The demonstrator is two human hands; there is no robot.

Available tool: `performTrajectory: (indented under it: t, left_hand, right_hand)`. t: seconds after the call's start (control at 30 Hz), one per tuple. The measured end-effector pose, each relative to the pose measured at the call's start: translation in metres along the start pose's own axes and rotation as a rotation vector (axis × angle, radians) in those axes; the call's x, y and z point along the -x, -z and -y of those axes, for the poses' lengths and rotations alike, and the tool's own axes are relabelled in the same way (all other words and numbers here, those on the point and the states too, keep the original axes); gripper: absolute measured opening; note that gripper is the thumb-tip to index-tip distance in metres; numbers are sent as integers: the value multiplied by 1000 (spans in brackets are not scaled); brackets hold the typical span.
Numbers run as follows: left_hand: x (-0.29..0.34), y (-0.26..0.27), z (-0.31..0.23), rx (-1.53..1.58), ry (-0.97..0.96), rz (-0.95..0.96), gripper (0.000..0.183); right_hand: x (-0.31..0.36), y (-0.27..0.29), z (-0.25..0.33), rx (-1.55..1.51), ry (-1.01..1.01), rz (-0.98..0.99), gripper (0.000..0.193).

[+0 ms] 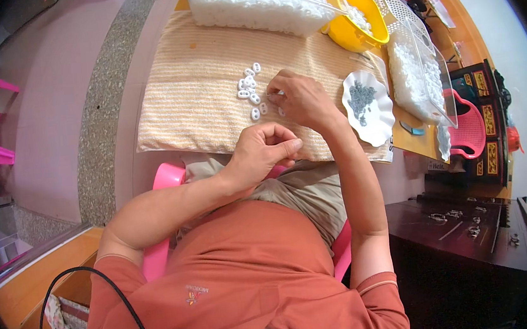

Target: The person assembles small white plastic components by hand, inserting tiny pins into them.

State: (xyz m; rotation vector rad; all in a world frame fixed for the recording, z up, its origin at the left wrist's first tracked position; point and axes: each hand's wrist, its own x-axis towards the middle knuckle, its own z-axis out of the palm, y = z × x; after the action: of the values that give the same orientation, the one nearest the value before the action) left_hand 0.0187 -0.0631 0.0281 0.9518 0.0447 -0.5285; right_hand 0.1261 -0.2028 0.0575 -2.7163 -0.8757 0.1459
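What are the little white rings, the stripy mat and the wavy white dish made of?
The little white rings look like smooth moulded plastic: all the same shape, evenly white. The stripy mat seems to be woven cloth, maybe towelling; its ribbed surface looks soft and matt. The wavy white dish looks like thin plastic, though it might be glazed ceramic.

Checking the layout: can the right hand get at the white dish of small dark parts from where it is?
Probably yes: the right hand rests on the striped cloth, the white dish lies just beside it, nothing between.
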Motion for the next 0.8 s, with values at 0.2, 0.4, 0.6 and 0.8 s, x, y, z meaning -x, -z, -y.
performTrajectory:
  t: [0.2,0.4,0.6,0.8]
  left_hand:
    - [0,0,-1,66,-8,-29,10]
    - [-7,5,-8,290,-73,-172,13]
    - [-6,9,-16,303,-91,-108,17]
    - [-6,8,-12,310,-29,-1,13]
  right_hand:
    - [5,-7,-5,-21,28,-123,13]
    - [32,6,14,-410,103,-304,6]
    - [56,11,28,-488,181,-330,9]
    - [77,4,16,-784,55,-239,12]
